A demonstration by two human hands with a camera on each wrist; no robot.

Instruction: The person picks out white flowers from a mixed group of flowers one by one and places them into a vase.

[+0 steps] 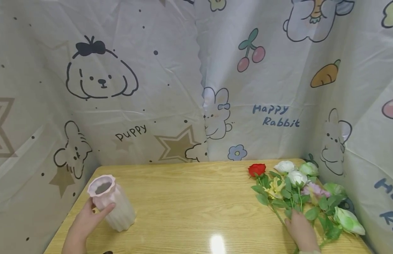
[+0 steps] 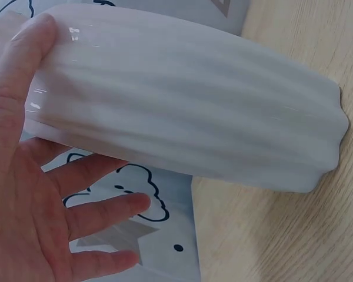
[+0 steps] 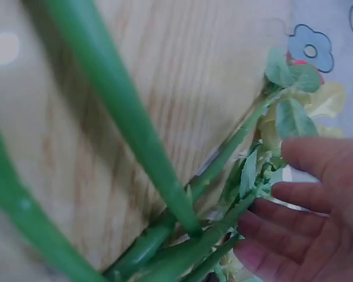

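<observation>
A white, wavy-ribbed vase (image 1: 120, 210) with a pinkish scalloped mouth stands at the left of the table. My left hand (image 1: 85, 222) grips it near the neck, the thumb on one side and fingers on the other; in the left wrist view the lower fingers (image 2: 106, 217) spread free of the vase. At the right lies a bunch of artificial flowers: a red rose (image 1: 257, 170), a yellow bloom (image 1: 275, 188), white roses (image 1: 298, 178) and a pink flower (image 1: 314, 190). Over its stems (image 3: 194, 247) is my right hand (image 1: 301, 231), fingers loosely extended, fingertips right at the stems.
The wood-grain table (image 1: 183, 204) spans between vase and flowers. A printed cloth (image 1: 171, 88) hangs behind and along both sides. Greenish-white blooms (image 1: 350, 220) reach the table's right edge. A small dark object (image 1: 108, 252) shows at the near edge.
</observation>
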